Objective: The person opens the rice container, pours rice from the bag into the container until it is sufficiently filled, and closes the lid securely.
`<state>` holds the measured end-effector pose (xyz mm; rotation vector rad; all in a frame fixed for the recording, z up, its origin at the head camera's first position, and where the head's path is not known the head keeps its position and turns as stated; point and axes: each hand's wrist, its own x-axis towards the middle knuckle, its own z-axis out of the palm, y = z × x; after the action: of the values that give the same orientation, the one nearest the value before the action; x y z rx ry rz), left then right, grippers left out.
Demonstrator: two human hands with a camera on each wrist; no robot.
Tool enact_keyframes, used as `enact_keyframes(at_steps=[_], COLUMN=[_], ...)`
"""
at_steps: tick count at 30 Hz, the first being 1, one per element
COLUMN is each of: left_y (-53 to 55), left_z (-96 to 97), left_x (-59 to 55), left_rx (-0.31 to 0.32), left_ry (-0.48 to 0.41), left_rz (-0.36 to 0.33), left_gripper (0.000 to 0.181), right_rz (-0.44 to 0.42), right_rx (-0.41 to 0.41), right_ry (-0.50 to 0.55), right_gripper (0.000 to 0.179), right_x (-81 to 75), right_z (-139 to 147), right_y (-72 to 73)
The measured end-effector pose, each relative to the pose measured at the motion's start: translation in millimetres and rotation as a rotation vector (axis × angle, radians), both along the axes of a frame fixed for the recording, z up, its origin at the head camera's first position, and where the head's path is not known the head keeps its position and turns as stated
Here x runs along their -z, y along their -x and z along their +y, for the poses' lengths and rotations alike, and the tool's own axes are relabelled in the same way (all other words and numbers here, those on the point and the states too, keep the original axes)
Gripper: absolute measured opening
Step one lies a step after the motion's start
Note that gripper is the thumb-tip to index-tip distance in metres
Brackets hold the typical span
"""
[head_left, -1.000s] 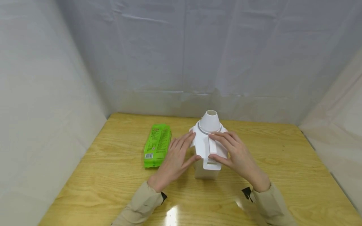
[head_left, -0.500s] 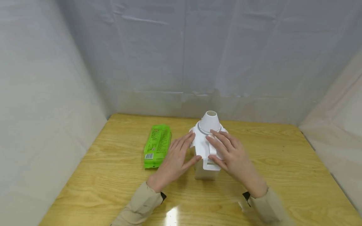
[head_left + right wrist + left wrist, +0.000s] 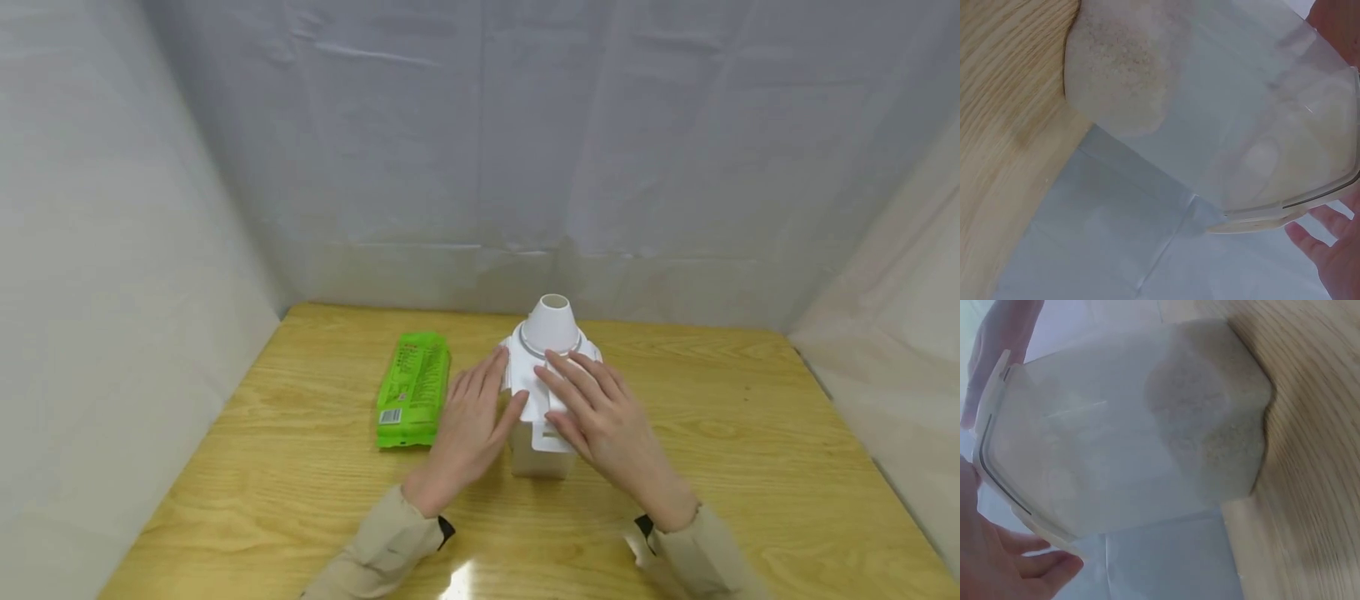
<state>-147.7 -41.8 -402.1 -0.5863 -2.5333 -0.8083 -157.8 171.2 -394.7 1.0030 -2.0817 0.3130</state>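
Observation:
A clear storage container (image 3: 1110, 437) with pale, rice-like grains (image 3: 1121, 65) in its bottom stands upright on the table. Its white lid (image 3: 528, 390) carries a cone-shaped piece (image 3: 553, 327) at the far end and a raised strip, now mostly covered by fingers. My left hand (image 3: 471, 415) rests along the lid's left edge, fingers straight and thumb near the front corner. Over the lid's right half lies my right hand (image 3: 606, 417), its fingers extended across the strip. From below, the left wrist view shows left fingertips (image 3: 1060, 572) right at the lid's rim.
A green printed packet (image 3: 414, 387) lies on the wooden table (image 3: 285, 467) just left of the left hand. Pale sheeting (image 3: 480, 150) hangs behind the table and along both sides.
The right hand has shifted left over the lid, its fingers now spread flatter across the strip. The left hand stays at the left edge, its thumb slightly raised. The head view has shifted slightly.

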Motion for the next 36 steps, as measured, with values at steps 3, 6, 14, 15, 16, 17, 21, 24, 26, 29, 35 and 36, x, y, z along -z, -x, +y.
enact_keyframes(at_steps=[3, 6, 14, 15, 16, 17, 21, 24, 26, 29, 35, 36], left_y=[-0.4, -1.9, -1.6, -0.8, 0.3, 1.6, 6.2, 7.5, 7.4, 6.0, 2.6, 2.2], left_z=[3.0, 4.2, 3.8, 3.5, 3.3, 2.9, 1.4, 0.7, 0.9, 2.7, 10.6, 11.5], left_x=[-1.6, -2.6, -4.3, -4.3, -4.0, -3.5, -1.0, 0.5, 1.0, 0.5, -3.9, -4.7], left_rx=[-0.056, -0.1, -0.104, -0.095, -0.084, -0.073, -0.037, -0.026, -0.025, -0.027, -0.03, -0.037], left_ry=[-0.005, -0.005, -0.019, -0.023, -0.029, -0.037, -0.075, -0.1, -0.12, -0.159, -0.214, -0.209], left_rz=[-0.026, -0.064, -0.113, -0.111, -0.11, -0.112, -0.124, -0.143, -0.164, -0.2, -0.301, -0.313], left_gripper=[0.066, 0.065, 0.066, 0.065, 0.064, 0.064, 0.063, 0.063, 0.064, 0.064, 0.068, 0.069], right_rz=[-0.005, -0.033, -0.096, -0.094, -0.09, -0.089, -0.078, -0.077, -0.076, -0.073, -0.071, -0.07], right_rx=[0.0, 0.008, 0.042, 0.038, 0.034, 0.031, 0.02, 0.019, 0.018, 0.015, 0.009, 0.008], right_ry=[0.003, 0.002, -0.002, 0.003, 0.007, 0.01, 0.019, 0.019, 0.02, 0.024, 0.035, 0.037], right_gripper=[0.053, 0.053, 0.056, 0.055, 0.055, 0.055, 0.054, 0.053, 0.053, 0.053, 0.054, 0.054], right_x=[-0.1, 0.1, 1.4, 1.5, 1.6, 1.7, 2.1, 2.4, 2.6, 3.0, 4.6, 4.8], right_z=[-1.3, -2.3, -1.8, -1.8, -1.8, -1.8, -1.9, -1.9, -2.1, -2.5, -2.9, -3.0], right_y=[-0.6, -1.9, -4.9, -4.8, -4.6, -4.5, -3.6, -3.5, -3.4, -3.4, -3.2, -3.1])
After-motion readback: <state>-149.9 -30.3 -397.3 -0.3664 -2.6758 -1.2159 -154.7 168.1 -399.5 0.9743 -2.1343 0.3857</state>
